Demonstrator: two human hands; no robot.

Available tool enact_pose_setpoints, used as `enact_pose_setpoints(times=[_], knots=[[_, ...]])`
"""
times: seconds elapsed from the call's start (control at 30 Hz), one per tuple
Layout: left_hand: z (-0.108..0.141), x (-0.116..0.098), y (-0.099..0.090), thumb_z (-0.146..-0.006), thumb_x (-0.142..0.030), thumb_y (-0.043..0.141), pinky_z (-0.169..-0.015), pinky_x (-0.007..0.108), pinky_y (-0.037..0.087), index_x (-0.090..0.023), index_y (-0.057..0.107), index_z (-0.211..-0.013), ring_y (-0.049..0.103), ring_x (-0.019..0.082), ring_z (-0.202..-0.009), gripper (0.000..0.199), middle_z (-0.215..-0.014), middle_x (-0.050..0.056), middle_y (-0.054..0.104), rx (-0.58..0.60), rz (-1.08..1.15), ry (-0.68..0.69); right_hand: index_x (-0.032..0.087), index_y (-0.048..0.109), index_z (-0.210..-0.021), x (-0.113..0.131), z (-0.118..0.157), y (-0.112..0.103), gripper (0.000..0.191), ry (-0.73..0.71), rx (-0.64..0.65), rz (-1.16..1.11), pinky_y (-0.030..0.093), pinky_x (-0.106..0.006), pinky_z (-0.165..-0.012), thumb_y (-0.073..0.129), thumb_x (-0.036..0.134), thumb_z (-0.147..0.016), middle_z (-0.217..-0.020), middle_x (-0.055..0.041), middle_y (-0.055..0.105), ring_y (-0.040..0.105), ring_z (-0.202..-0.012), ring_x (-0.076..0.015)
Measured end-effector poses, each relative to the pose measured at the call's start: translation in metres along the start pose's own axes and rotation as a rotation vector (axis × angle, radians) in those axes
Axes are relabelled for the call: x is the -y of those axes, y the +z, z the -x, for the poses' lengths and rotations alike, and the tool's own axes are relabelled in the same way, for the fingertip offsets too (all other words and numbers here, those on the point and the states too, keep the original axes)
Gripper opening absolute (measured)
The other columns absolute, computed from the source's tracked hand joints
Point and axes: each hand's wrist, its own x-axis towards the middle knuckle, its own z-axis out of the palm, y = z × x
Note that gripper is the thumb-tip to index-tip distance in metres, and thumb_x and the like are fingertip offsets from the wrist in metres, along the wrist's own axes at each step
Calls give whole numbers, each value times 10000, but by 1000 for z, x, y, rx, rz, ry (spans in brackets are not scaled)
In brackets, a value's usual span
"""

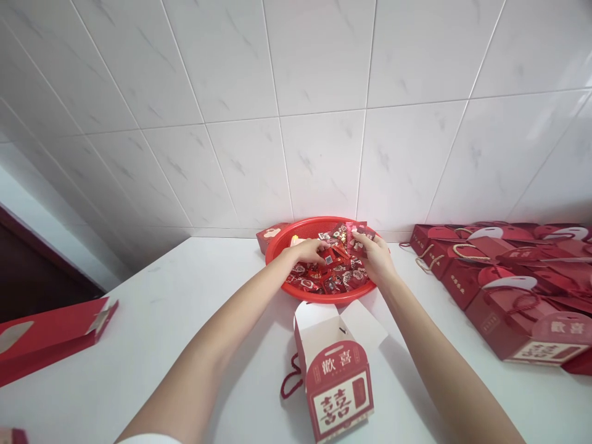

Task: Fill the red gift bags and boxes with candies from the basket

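A round red plastic basket (276, 246) stands against the tiled wall, filled with red-wrapped candies (345, 282). My left hand (311, 251) reaches into it, fingers curled down among the wrappers; whatever they hold is too small to make out. Over the basket's right side, my right hand (374, 253) pinches a red candy packet (356, 233) between thumb and fingers. Between my forearms, in front of the basket, a red and white gift box (341, 394) sits with its top flaps open. A dark red cord loop (291, 382) hangs out on its left.
Rows of closed red gift boxes (499, 308) with cord handles occupy the right side of the white table (185, 302). Another red box (272, 235) stands partly behind the basket. At the left edge lies a long red carton (50, 336). White tiles (319, 154) rise behind.
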Motion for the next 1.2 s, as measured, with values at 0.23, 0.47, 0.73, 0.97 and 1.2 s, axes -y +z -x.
enact_pose_setpoints(times=[0.23,0.47,0.73,0.97,1.2], knots=[[2,-18,6,-597,-319,792,-982,339,473,-276,465,-1448,583,309,-1225,912,-1394,81,604,110,-313,-15,195,625,-641,1,1,-1,249,13,8,-8,499,-254,-600,815,320,-537,-626,25,636,578,-609,-131],[8,-14,-6,-776,-350,613,-708,277,510,-188,690,-951,683,228,-818,250,-903,38,732,-87,47,-94,198,631,-666,3,3,1,247,14,-5,-29,517,-259,-606,807,316,-539,-657,24,650,608,-649,-143],[15,-5,-11,-829,-505,592,-708,266,508,-193,689,-865,680,247,-892,329,-908,53,729,-131,40,-146,192,644,-658,2,1,1,262,2,-19,-57,529,-258,-611,819,319,-511,-676,10,671,621,-677,-154],[15,-16,-11,-724,-118,629,-1011,334,456,-216,639,-1270,565,283,-1214,555,-1263,79,646,-226,-155,27,201,640,-654,1,1,0,264,-8,-12,-32,523,-258,-608,821,332,-514,-662,12,666,609,-661,-152],[11,-25,-2,-718,-105,603,-953,306,488,-245,718,-1180,634,252,-1098,496,-1157,38,703,-47,-229,235,208,611,-655,2,2,0,280,-19,11,-11,516,-271,-600,810,354,-522,-640,14,654,605,-629,-158]])
